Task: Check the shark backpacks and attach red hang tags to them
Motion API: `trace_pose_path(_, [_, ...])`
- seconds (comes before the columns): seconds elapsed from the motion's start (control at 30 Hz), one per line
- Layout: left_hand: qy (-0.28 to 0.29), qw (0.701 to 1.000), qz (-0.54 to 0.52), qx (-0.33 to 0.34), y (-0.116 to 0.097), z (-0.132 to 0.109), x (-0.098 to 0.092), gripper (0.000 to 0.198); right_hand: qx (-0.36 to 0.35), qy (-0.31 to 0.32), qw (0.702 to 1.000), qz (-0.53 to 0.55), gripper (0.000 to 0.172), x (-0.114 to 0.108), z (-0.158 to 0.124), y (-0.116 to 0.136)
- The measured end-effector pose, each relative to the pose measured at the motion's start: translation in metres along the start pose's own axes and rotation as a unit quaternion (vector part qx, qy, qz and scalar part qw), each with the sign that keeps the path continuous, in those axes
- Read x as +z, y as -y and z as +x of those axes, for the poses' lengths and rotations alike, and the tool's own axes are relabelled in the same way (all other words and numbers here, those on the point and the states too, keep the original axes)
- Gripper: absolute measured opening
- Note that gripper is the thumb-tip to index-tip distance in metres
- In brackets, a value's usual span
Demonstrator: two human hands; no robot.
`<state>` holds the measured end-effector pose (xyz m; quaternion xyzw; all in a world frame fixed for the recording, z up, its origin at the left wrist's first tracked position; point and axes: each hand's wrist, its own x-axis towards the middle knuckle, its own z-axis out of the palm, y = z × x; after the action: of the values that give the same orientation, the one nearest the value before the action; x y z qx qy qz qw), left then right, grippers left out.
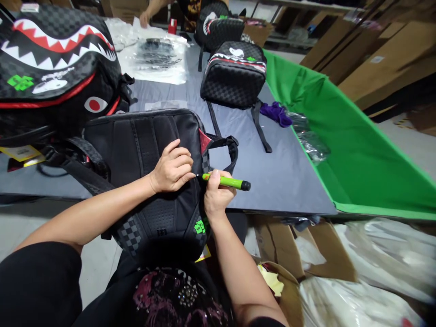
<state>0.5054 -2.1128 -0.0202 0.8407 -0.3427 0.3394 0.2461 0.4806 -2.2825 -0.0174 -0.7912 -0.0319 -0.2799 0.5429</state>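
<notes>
A black backpack (pixel 146 150) lies back side up over the table's front edge, its straps hanging to both sides. On its padded back panel rests my left hand (pixel 174 167), fingers curled in, the thumb pointing at the pen tip; whether it pinches the fabric is hidden. My right hand (pixel 218 193) grips a green marker pen (pixel 231 182) with a black end. The pen's dark tip meets the backpack near its right edge, beside my left thumb. A red patch (pixel 204 141) shows at the backpack's upper right side.
Shark-mouth backpacks stand at the left (pixel 57 68) and farther back (pixel 235 75) on the grey table (pixel 286 177). Plastic bags (pixel 156 59) lie behind, near another person's hand (pixel 145 19). A purple cloth (pixel 276 113) lies by the green fabric bin (pixel 361 145). Cardboard boxes (pixel 279 245) stand below.
</notes>
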Motion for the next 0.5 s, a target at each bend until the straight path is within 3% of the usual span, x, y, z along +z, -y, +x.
trace_pose_path(0.17, [-0.013,1.0,0.003,0.008,0.0023,-0.0024,0.0029,0.035,-0.036,0.03,0.999,-0.016,0.029,0.002,-0.0004,-0.0029])
trace_pose_path(0.5, [-0.004,1.0,0.021,0.003,0.0047,-0.006,0.0056,0.036,-0.036,0.02,0.998,-0.053,0.03,0.0016,0.0017,-0.0049])
